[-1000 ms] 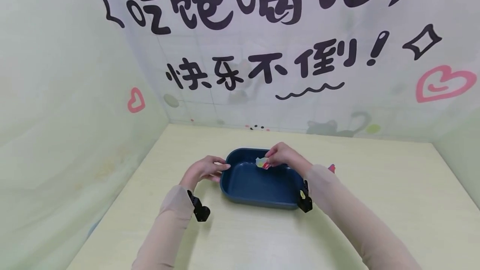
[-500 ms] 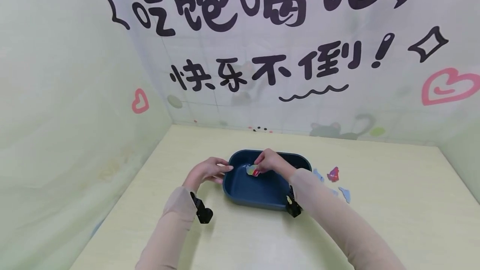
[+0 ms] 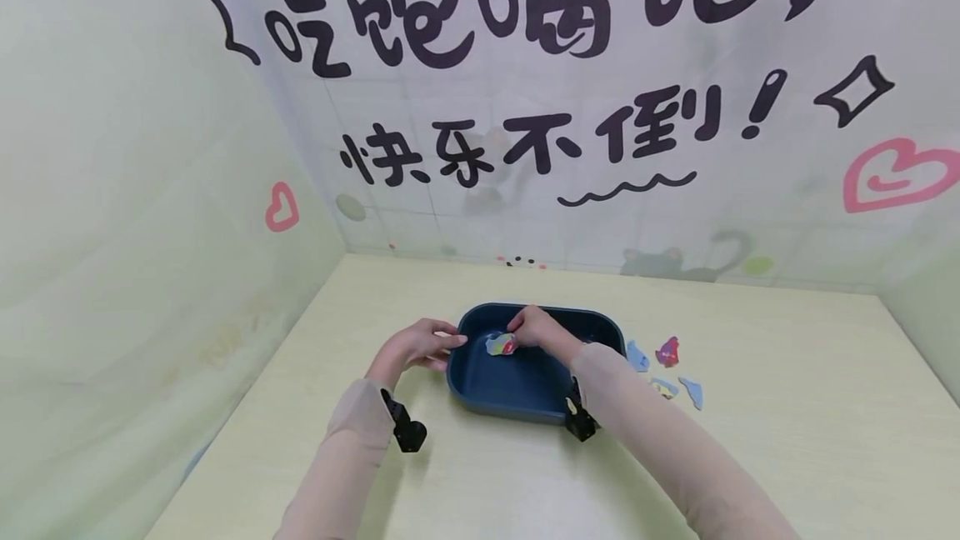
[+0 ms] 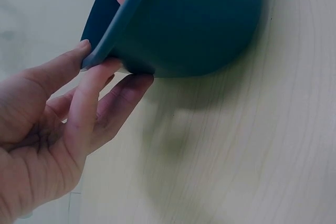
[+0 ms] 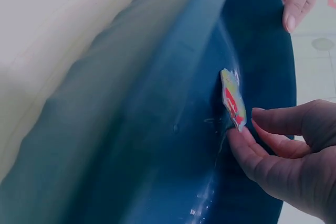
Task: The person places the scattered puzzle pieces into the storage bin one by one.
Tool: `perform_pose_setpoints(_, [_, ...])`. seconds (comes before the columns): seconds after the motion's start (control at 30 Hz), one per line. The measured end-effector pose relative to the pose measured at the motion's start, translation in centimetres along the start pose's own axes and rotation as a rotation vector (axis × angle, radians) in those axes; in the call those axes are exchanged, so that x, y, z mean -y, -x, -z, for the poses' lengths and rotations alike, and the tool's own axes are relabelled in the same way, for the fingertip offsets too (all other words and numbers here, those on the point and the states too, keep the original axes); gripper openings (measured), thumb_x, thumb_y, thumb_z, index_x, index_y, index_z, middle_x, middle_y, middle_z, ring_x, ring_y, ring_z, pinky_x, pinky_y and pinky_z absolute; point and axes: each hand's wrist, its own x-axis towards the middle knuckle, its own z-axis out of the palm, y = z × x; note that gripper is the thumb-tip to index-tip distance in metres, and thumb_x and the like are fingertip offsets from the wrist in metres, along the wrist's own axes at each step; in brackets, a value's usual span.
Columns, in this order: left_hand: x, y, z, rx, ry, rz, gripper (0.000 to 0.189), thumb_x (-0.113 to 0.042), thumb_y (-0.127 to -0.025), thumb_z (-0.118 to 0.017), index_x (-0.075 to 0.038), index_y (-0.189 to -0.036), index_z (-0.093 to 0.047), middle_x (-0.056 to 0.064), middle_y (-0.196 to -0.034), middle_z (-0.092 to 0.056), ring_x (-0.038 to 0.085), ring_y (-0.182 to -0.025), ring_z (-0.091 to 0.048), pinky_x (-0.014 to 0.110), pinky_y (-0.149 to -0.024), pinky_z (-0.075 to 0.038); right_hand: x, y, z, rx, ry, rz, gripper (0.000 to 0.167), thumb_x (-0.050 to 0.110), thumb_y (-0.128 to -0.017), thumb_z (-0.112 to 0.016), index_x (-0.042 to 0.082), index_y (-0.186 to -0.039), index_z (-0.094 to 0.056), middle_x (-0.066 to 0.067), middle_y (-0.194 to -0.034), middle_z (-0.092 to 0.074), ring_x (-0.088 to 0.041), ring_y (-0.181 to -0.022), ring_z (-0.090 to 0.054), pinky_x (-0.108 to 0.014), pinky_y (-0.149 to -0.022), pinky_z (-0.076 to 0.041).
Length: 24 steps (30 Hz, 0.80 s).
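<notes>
A dark blue rounded-rectangular tray (image 3: 517,386) stands on the table. My left hand (image 3: 420,347) holds its left end, thumb on the rim and fingers under it outside; the left wrist view shows this grip (image 4: 58,114). My right hand (image 3: 542,330) reaches inside over the back wall. Its thumb and fingertips are at the end of a thin, irregular printed piece (image 3: 501,345), yellow-green and pale blue with red. In the right wrist view this piece (image 5: 232,98) slants low over the tray floor, its end between the thumb (image 5: 273,120) and the fingers.
Right of the tray lie several loose printed pieces: a red-purple one (image 3: 667,352), a blue one (image 3: 691,392), another blue one (image 3: 637,356) and a blue-and-yellow one (image 3: 664,388). A printed cloth backdrop (image 3: 450,223) rises behind the table (image 3: 787,407).
My right hand has carried the printed piece left and down into the tray. The left hand stays on the rim. More loose pieces show right of the tray as the right arm shifts left.
</notes>
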Motion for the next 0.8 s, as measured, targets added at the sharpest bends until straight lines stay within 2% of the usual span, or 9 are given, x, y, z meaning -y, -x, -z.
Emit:
perform_pose_setpoints(0.07, [-0.1,0.0,-0.1,0.003,-0.001,-0.001,0.049,-0.025,-0.091,-0.057,-0.001,-0.132,-0.043,0.015,-0.107,-0.064,0.012,-0.075,-0.064,0.020,-0.056,-0.053,-0.3,0.4,0.5,-0.009,0.014,0.038,0.027,0.011,-0.075,-0.072,0.011,-0.102,-0.069,-0.008,-0.100,-0.066,-0.017,-0.081,-0.059,-0.028,-0.068,-0.052])
perform_pose_setpoints(0.1, [-0.1,0.1,-0.1,0.006,-0.003,-0.001,0.050,-0.025,-0.091,-0.057,-0.001,-0.132,-0.043,0.015,-0.106,-0.064,0.011,-0.075,-0.064,0.020,-0.056,-0.053,0.5,1.6,1.0,-0.011,0.015,0.027,0.027,0.011,-0.075,-0.072,0.011,-0.102,-0.069,-0.008,-0.101,-0.065,-0.017,-0.082,-0.058,-0.028,-0.069,-0.051])
perform_pose_setpoints(0.23, [0.0,0.1,-0.2,0.007,0.007,0.004,0.050,-0.025,-0.091,-0.057,-0.002,-0.133,-0.043,0.013,-0.104,-0.064,0.011,-0.073,-0.063,0.020,-0.056,-0.053,4.9,8.1,3.6,-0.019,-0.031,-0.002,0.024,0.011,-0.080,-0.068,0.007,-0.104,-0.067,-0.011,-0.105,-0.062,-0.019,-0.087,-0.058,-0.030,-0.075,-0.052])
perform_pose_setpoints(0.3, [0.0,0.1,-0.1,0.002,0.004,0.004,0.050,-0.025,-0.091,-0.057,-0.002,-0.133,-0.042,0.013,-0.103,-0.064,0.011,-0.072,-0.063,0.020,-0.056,-0.053,7.5,11.3,4.7,-0.014,-0.063,-0.065,0.026,0.008,-0.083,-0.064,0.001,-0.109,-0.064,-0.015,-0.112,-0.059,-0.025,-0.096,-0.059,-0.036,-0.083,-0.052])
perform_pose_setpoints(0.37, [0.0,0.1,0.0,-0.002,-0.008,0.001,0.051,-0.026,-0.091,-0.057,-0.002,-0.133,-0.042,0.013,-0.105,-0.064,0.011,-0.073,-0.063,0.021,-0.058,-0.053,8.4,13.0,5.3,-0.020,-0.093,-0.071,0.028,0.007,-0.086,-0.060,-0.003,-0.112,-0.060,-0.019,-0.113,-0.058,-0.029,-0.099,-0.059,-0.037,-0.086,-0.051])
perform_pose_setpoints(0.5, [0.1,0.0,0.2,-0.002,-0.022,-0.013,0.052,-0.027,-0.091,-0.056,-0.001,-0.133,-0.041,0.015,-0.109,-0.063,0.011,-0.075,-0.064,0.021,-0.059,-0.054,8.0,13.9,6.4,-0.016,-0.117,-0.083,0.029,0.010,-0.088,-0.059,-0.004,-0.114,-0.058,-0.019,-0.108,-0.061,-0.028,-0.097,-0.061,-0.037,-0.084,-0.052])
perform_pose_setpoints(0.6, [0.1,0.0,0.2,0.000,-0.025,-0.018,0.052,-0.027,-0.091,-0.056,-0.001,-0.133,-0.041,0.016,-0.111,-0.063,0.011,-0.075,-0.065,0.022,-0.060,-0.054,5.7,12.7,7.1,0.004,-0.144,-0.037,0.029,0.020,-0.085,-0.064,0.003,-0.109,-0.063,-0.013,-0.099,-0.066,-0.021,-0.086,-0.063,-0.033,-0.076,-0.053])
perform_pose_setpoints(0.7, [-0.1,0.1,0.1,0.005,-0.028,-0.018,0.052,-0.027,-0.091,-0.056,0.000,-0.133,-0.041,0.017,-0.112,-0.063,0.011,-0.075,-0.065,0.022,-0.061,-0.054,4.5,12.5,7.9,0.008,-0.145,-0.026,0.030,0.023,-0.083,-0.067,0.005,-0.107,-0.063,-0.011,-0.095,-0.067,-0.019,-0.081,-0.064,-0.032,-0.072,-0.054])
perform_pose_setpoints(0.8, [-0.2,0.0,0.2,0.006,-0.038,-0.014,0.053,-0.027,-0.091,-0.056,-0.001,-0.134,-0.040,0.017,-0.113,-0.062,0.011,-0.075,-0.064,0.022,-0.061,-0.054,4.4,13.6,8.9,-0.013,-0.146,-0.028,0.032,0.021,-0.085,-0.065,0.002,-0.110,-0.061,-0.014,-0.097,-0.067,-0.023,-0.084,-0.064,-0.034,-0.073,-0.054])
